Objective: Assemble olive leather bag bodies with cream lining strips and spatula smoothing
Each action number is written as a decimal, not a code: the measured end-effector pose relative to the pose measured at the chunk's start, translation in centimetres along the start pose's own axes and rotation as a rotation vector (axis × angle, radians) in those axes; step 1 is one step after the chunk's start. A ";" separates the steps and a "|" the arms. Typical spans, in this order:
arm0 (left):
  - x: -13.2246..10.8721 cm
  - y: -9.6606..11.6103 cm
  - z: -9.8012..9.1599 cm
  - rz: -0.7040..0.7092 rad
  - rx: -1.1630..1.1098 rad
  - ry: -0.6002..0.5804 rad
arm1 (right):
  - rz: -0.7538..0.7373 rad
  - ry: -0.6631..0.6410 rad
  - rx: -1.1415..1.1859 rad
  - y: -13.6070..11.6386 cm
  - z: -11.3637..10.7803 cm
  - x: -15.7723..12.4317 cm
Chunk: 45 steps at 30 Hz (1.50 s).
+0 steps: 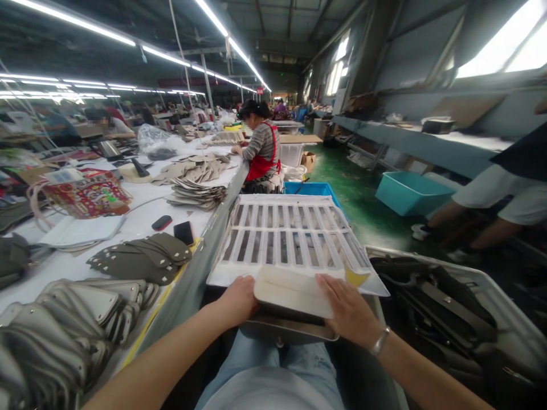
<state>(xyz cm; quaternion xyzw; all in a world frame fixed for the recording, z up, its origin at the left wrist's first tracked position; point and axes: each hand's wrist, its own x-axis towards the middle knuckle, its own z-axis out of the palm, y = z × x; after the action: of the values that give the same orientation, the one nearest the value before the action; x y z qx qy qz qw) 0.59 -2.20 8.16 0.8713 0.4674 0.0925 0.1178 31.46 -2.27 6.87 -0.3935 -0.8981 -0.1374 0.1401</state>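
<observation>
A white slotted board (294, 239) lies in front of me over my lap, with rows of long cut-out slots. On its near edge rests a flat cream-coloured piece (290, 290) above a shallow metal tray (290, 330). My left hand (239, 299) is curled around the left end of the cream piece and tray edge. My right hand (348, 307), with a bracelet on its wrist, lies flat on the right part of the cream piece, fingers stretched out. A small yellow tab (356, 277) sits just beyond my right fingers.
A long white worktable (128, 228) on my left carries stacks of grey-green leather pieces (141, 259), two phones (183, 232) and a patterned bag (88, 196). A person in a red apron (260, 151) works ahead. Blue bins (410, 193) stand on the green floor. A white crate of dark straps (436, 307) is at my right.
</observation>
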 end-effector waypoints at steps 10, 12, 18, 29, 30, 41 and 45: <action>-5.2 -3.1 4.4 -0.628 -0.610 0.306 | -0.262 0.008 -0.174 -2.5 1.4 1.8; -5.6 -2.6 5.8 -0.733 -0.760 0.254 | -0.283 -0.006 -0.207 -2.9 1.5 2.1; -5.4 -1.8 6.9 -0.701 -0.844 0.204 | -0.273 -0.078 -0.278 -4.4 0.1 1.8; -4.6 -2.7 5.9 -0.657 -1.021 0.150 | -0.283 -0.213 -0.083 -3.7 0.8 2.3; -4.6 -2.7 5.8 -0.668 -1.034 0.145 | -0.287 -0.217 -0.081 -3.7 0.8 2.5; -3.8 -2.4 4.2 -0.546 -0.726 0.071 | -0.308 -0.355 -0.135 -5.4 -0.9 4.1; -3.5 -2.6 3.8 -0.544 -0.619 0.076 | -0.283 -0.484 -0.134 -5.7 -1.2 4.7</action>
<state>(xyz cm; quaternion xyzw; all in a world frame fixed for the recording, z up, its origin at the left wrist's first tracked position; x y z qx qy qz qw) -2.38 -4.23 3.62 0.6353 0.6349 0.2261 0.3771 24.34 -3.29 8.86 -0.2938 -0.9404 -0.1166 -0.1252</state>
